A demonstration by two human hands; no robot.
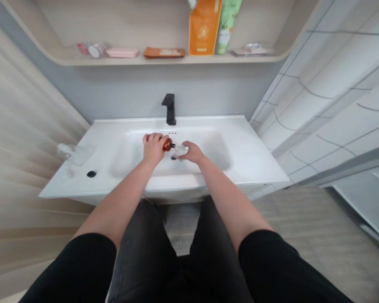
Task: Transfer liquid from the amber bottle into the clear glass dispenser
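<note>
1. Left hand (154,147): fingers curled over a red-brown bottle (167,144), gripping it above the basin (217,158).
2. Bottle: tipped onto its side, dark neck (173,145) pointing toward the right hand (193,152).
3. Right hand: partly closed, thumb and fingers about a clear vessel (180,150), also above the basin.
4. Neck and vessel: close together; whether they touch cannot be determined. Contents of the vessel cannot be made out.
5. Tap (169,110): black, standing behind the basin, beyond both hands.
6. Counter (249,155), left end: a round black piece (91,174) and, near it, a clear item (77,154), too blurred to identify.
7. Shelf (126,62), above the tap: orange pouch (204,29) upright, green tube (226,29) just beside it.
</note>
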